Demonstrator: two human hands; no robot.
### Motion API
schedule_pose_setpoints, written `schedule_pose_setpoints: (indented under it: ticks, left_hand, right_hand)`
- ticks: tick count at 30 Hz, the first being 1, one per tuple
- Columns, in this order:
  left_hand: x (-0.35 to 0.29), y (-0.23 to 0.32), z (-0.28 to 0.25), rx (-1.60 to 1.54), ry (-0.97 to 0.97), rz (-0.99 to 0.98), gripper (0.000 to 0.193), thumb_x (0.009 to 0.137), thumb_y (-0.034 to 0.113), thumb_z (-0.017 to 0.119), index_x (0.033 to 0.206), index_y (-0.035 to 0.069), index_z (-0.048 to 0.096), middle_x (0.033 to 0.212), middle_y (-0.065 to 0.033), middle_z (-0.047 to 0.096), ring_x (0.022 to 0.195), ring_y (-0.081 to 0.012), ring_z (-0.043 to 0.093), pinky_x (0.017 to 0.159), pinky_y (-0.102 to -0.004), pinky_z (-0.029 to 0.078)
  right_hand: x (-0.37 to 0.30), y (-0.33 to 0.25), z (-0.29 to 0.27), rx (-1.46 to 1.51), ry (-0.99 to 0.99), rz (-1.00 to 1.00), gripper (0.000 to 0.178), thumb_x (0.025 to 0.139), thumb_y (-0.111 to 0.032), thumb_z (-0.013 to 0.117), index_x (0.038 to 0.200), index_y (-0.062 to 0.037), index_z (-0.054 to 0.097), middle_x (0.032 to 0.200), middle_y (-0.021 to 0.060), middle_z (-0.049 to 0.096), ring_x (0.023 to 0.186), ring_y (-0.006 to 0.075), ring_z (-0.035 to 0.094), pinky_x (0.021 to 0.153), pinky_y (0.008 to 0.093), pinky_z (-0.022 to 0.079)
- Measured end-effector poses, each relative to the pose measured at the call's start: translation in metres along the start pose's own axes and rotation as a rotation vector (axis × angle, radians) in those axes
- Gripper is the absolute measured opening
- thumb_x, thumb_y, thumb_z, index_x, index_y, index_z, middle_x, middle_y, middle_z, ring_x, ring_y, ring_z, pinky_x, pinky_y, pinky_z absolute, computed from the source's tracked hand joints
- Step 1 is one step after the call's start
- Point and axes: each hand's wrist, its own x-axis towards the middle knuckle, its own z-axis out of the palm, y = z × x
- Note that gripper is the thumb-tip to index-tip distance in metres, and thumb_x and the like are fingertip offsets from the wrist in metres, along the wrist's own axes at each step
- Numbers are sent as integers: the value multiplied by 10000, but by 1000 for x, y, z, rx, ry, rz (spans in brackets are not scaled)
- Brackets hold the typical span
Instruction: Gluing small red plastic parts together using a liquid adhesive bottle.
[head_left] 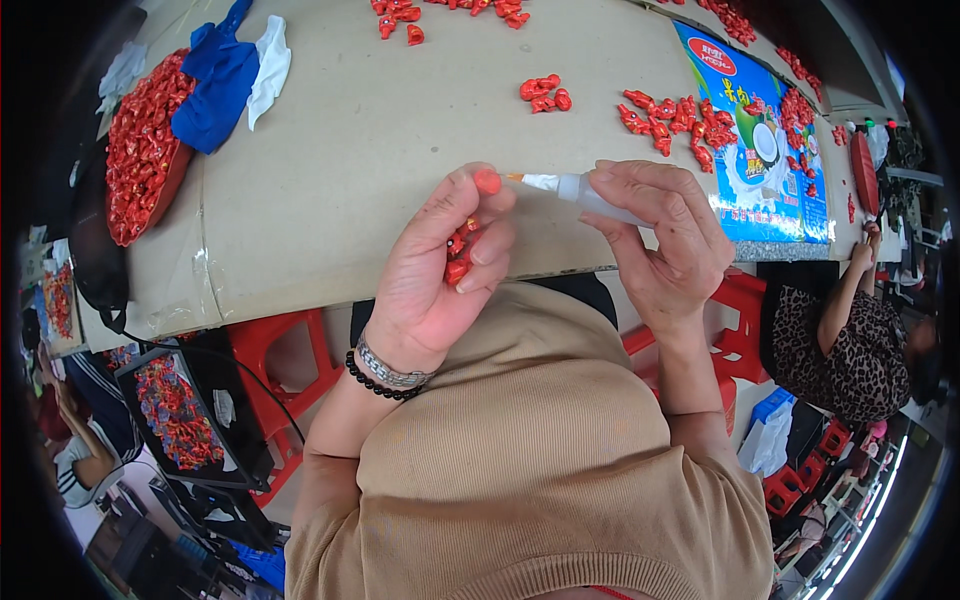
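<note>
One left hand (440,265), closed on several small red pieces (460,245). One right hand (665,235), clamped on one squeeze bottle (590,192), nozzle at the left thumb. Three loose red clusters on the cardboard table (350,150).

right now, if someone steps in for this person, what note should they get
Left hand: clutching several small red pieces, one pinched at the fingertips.
Right hand: holding a small squeeze bottle, nozzle touching that pinched piece.
On the table: loose clusters of red pieces, a tray of red pieces far left, a blue cloth.
Done and left: cannot tell which pieces are finished.
</note>
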Motion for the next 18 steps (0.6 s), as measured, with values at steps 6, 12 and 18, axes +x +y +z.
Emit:
schedule_pose_setpoints:
  ticks: [6,12,18]
  left_hand:
    - [0,0,-1,-5,-24,27,179,974,231,503,1017,68,563,933,-42,610,574,-76,409,403,-186,294]
    - [-1,3,1,61,-71,93,159,970,155,482,1091,55,510,974,-63,562,609,-95,405,403,-189,319]
    - [-3,3,8,208,15,183,206,954,154,530,1126,42,552,1001,-60,625,566,-78,433,417,-187,311]
  right_hand:
    - [0,-2,0,-14,-1,7,262,634,71,689,883,-3,661,847,110,657,731,217,648,592,289,529]
    - [0,-5,-7,-37,-65,43,332,611,68,778,923,10,680,906,136,677,835,210,671,667,276,553]
    - [2,-6,-5,-23,29,6,313,606,137,641,883,-7,663,851,106,657,719,210,649,584,285,527]
